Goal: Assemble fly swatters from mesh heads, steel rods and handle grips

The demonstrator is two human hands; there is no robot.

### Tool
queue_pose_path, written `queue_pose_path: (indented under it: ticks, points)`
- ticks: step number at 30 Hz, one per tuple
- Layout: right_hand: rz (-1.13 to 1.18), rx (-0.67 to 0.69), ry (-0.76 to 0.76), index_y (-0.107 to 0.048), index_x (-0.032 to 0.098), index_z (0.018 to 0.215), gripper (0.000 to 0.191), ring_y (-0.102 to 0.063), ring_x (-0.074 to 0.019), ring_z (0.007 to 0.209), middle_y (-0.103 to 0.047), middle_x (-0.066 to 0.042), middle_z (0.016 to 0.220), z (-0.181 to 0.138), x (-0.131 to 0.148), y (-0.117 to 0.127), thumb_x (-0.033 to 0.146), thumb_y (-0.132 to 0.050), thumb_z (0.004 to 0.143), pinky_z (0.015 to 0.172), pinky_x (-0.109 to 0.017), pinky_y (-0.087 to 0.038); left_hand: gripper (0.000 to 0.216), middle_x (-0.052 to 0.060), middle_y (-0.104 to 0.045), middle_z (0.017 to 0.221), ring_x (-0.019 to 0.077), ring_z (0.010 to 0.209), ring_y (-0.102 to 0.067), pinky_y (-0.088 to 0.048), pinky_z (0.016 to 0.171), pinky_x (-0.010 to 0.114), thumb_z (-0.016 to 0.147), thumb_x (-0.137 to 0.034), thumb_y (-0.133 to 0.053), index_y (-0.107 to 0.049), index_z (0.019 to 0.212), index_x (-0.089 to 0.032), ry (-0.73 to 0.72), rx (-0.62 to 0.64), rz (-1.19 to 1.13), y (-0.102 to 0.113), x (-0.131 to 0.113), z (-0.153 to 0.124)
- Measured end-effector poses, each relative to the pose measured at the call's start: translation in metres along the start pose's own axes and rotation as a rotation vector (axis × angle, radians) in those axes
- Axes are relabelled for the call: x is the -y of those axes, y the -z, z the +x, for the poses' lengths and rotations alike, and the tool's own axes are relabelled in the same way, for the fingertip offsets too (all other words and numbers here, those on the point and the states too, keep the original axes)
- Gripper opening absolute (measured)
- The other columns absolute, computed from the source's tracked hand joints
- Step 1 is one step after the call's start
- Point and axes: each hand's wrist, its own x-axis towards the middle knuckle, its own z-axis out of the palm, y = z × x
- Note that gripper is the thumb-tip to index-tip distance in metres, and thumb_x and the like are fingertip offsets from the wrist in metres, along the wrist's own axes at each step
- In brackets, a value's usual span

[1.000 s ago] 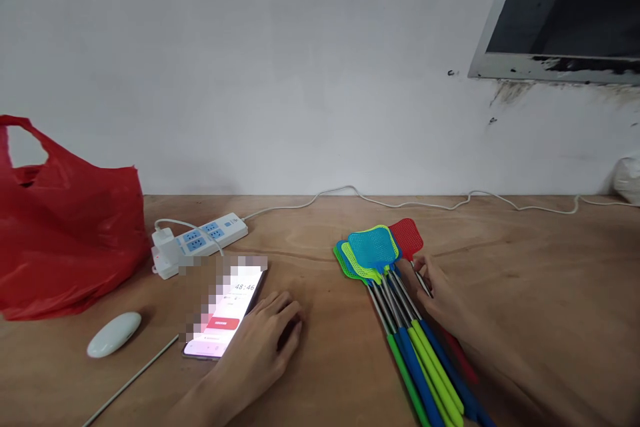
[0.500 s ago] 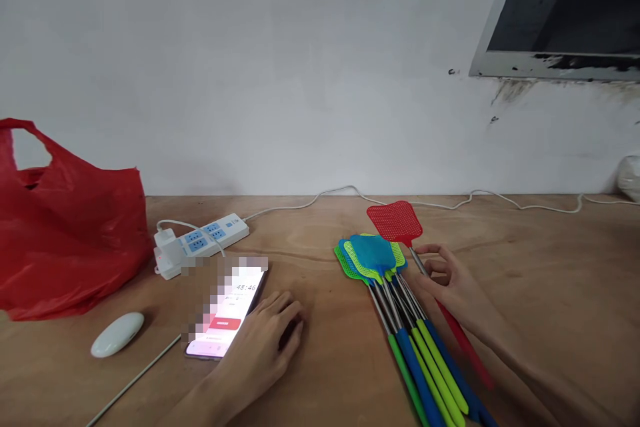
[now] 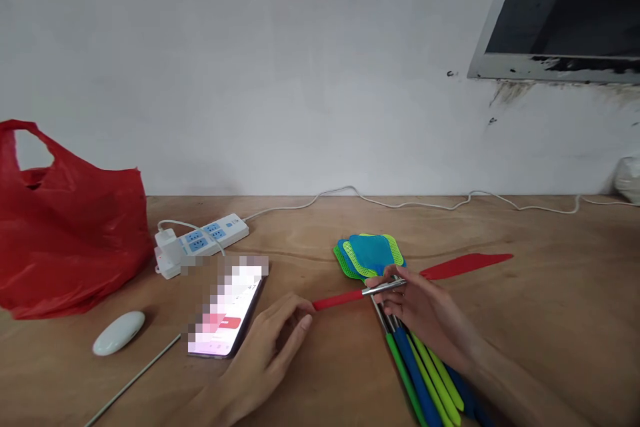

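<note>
The right hand (image 3: 420,303), right of centre in the lower half, pinches the metal shaft of a red fly swatter (image 3: 340,299) between thumb and fingers. The left hand (image 3: 273,340), at lower centre, has its fingers curled and its thumb apart; its fingertips meet the swatter's handle end, but whether they grip it I cannot tell.

Brown wood shows between the left hand and the bundle of fly swatters (image 3: 371,252), and more runs from the right forearm to the right border. The tabletop (image 3: 550,267) meets the pale wall (image 3: 250,80) along a level line just below mid-frame; its near edge lies outside the picture.

The red swatter lies crosswise over the bundle, right of centre. Its long axis slopes gently up from handle at left to head at right; the head points to the right border and shows nearly edge-on. The bundle's axis runs steeply instead, heads toward the middle, blue, green and yellow-green handles reaching the bottom border.

A lit phone (image 3: 227,327), partly pixelated, sits just beside the left hand. Farther left are a white oval object (image 3: 119,333), a power strip (image 3: 227,230) and a red plastic bag (image 3: 75,233). A dark framed panel (image 3: 575,7) fills the upper right corner.
</note>
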Motion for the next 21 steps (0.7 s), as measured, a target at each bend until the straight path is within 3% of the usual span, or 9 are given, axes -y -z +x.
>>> queue_pose_path:
  ticks: [3, 5, 10, 13, 17, 21]
  points:
    - [0.043, 0.016, 0.025, -0.070, 0.021, 0.084, 0.021, -0.070, -0.0185, 0.080, -0.078, -0.006, 0.090, 0.001, -0.004, -0.006, 0.040, -0.075, 0.079, 0.071, -0.028, -0.052, 0.014, 0.003, -0.061, 0.096, 0.0200, 0.085, -0.060, -0.050, 0.070, 0.029, 0.101, -0.036, -0.044, -0.050, 0.108, -0.025, 0.044, -0.140, 0.010, -0.002, 0.000, -0.003]
    - [0.045, 0.027, 0.024, -0.069, 0.021, 0.084, 0.022, -0.070, -0.0192, 0.081, -0.078, -0.007, 0.090, 0.000, -0.006, -0.010, 0.041, -0.074, 0.080, 0.072, -0.029, -0.052, 0.019, 0.004, -0.061, 0.099, 0.0211, 0.087, -0.059, -0.050, 0.066, 0.028, 0.100, -0.038, -0.047, -0.048, 0.113, -0.025, 0.063, -0.157, 0.037, -0.003, 0.000, -0.003]
    - [-0.043, 0.050, 0.044, -0.066, 0.020, 0.101, 0.033, -0.070, -0.0208, 0.075, -0.078, -0.011, 0.093, -0.001, -0.014, -0.017, 0.047, -0.069, 0.084, 0.066, -0.031, -0.051, 0.021, 0.000, -0.065, 0.090, 0.0200, 0.082, -0.061, -0.048, 0.073, 0.030, 0.102, -0.043, -0.041, -0.055, 0.105, -0.028, 0.079, 0.130, 0.005, -0.006, -0.013, -0.004]
    - [-0.062, -0.012, 0.072, -0.064, 0.022, 0.109, 0.037, -0.067, -0.0196, 0.070, -0.078, -0.009, 0.094, -0.001, -0.018, -0.016, 0.046, -0.071, 0.082, 0.059, -0.029, -0.049, 0.027, -0.001, -0.063, 0.082, 0.0195, 0.076, -0.060, -0.045, 0.069, 0.029, 0.104, -0.043, -0.033, -0.053, 0.096, -0.026, 0.091, 0.197, 0.039, -0.006, -0.019, -0.008]
    - [0.012, -0.127, 0.123, -0.068, 0.019, 0.085, 0.023, -0.060, -0.0157, 0.065, -0.076, -0.007, 0.087, 0.002, -0.015, -0.012, 0.042, -0.072, 0.080, 0.057, -0.026, -0.048, 0.024, -0.001, -0.064, 0.086, 0.0200, 0.077, -0.061, -0.043, 0.069, 0.030, 0.104, -0.041, -0.032, -0.050, 0.100, -0.026, 0.116, 0.218, 0.082, 0.002, -0.019, -0.014]
    - [0.030, -0.164, 0.132, -0.071, 0.017, 0.075, 0.025, -0.059, -0.0162, 0.066, -0.073, -0.007, 0.077, 0.002, -0.016, -0.017, 0.042, -0.075, 0.075, 0.059, -0.026, -0.049, 0.022, -0.001, -0.064, 0.090, 0.0197, 0.082, -0.060, -0.042, 0.073, 0.030, 0.103, -0.041, -0.035, -0.051, 0.101, -0.026, 0.174, 0.262, 0.050, 0.007, -0.021, -0.013]
